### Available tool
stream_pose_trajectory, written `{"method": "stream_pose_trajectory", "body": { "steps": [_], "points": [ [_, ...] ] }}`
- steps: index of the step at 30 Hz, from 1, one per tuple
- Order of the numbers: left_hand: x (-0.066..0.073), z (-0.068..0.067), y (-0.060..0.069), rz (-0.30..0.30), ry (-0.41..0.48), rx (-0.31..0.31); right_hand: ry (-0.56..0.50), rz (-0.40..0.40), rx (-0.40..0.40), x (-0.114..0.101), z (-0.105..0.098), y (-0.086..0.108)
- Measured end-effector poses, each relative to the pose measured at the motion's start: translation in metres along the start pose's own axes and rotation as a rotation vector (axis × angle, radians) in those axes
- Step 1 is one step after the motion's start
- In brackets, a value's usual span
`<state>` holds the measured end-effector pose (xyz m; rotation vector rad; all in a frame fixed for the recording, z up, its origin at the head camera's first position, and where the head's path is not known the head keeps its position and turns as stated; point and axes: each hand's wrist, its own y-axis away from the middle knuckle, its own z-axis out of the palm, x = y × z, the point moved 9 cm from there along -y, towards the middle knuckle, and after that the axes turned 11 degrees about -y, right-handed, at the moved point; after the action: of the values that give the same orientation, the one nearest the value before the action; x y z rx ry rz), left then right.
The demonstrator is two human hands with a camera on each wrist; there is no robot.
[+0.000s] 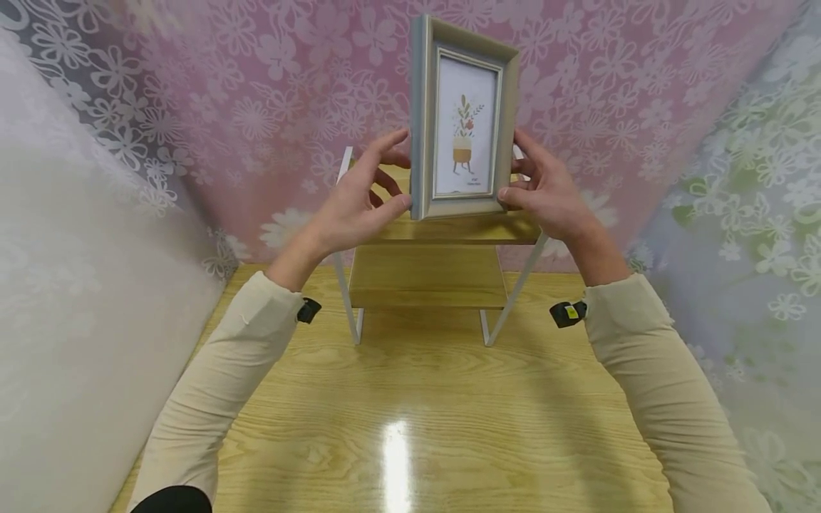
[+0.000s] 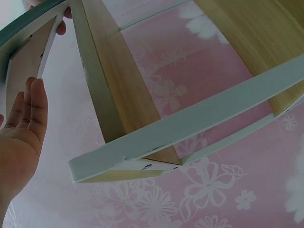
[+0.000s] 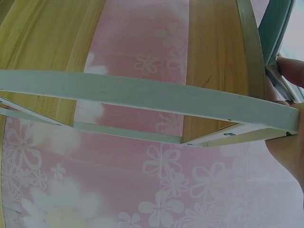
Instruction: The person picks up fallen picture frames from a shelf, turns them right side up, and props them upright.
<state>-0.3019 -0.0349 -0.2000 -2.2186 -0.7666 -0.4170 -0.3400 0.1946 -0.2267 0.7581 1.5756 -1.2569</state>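
Observation:
A grey and champagne-coloured picture frame (image 1: 426, 142), showing a potted-plant print, stands upright over the top of a small wooden-shelved rack (image 1: 426, 274). My right hand (image 1: 548, 189) pinches its lower right side, thumb in front and fingers behind. At the left side, my left hand (image 1: 359, 196) has its thumb and index fingertips at the edge. In the left wrist view, the fingers of that hand (image 2: 23, 123) look nearly straight beside the back of the picture frame (image 2: 31, 59). Only part of the right hand (image 3: 289, 147) shows in the right wrist view, partly hidden by the rack's rail.
White metal legs (image 1: 346, 292) hold up the rack, which stands on a wood-grain floor (image 1: 449, 406). Behind it is a pink floral wall covering (image 1: 288, 92). Pale walls rise close on the left (image 1: 96, 285) and the right (image 1: 757, 285).

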Motion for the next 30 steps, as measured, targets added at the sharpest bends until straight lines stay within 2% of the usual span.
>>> {"method": "stream_pose_trajectory", "body": {
  "steps": [3,8,10,14,20,30],
  "points": [
    [-0.004,0.002,0.001,-0.024,-0.006,-0.001,-0.030,0.005,0.005,0.001,-0.001,0.000],
    [-0.006,0.010,-0.002,-0.026,-0.065,-0.023,-0.096,0.003,0.007,0.001,-0.003,0.001],
    [-0.005,0.014,-0.003,-0.019,-0.063,-0.030,-0.108,-0.001,0.006,0.001,-0.002,0.001],
    [-0.003,0.018,-0.003,-0.025,-0.016,-0.026,-0.120,0.001,0.002,0.001,-0.001,0.001],
    [-0.005,0.020,-0.002,-0.091,0.092,-0.032,-0.137,0.004,0.004,0.001,-0.001,0.001],
    [0.003,0.015,-0.002,-0.003,0.153,0.030,-0.175,-0.011,-0.013,0.000,-0.003,0.001]
  ]
}}
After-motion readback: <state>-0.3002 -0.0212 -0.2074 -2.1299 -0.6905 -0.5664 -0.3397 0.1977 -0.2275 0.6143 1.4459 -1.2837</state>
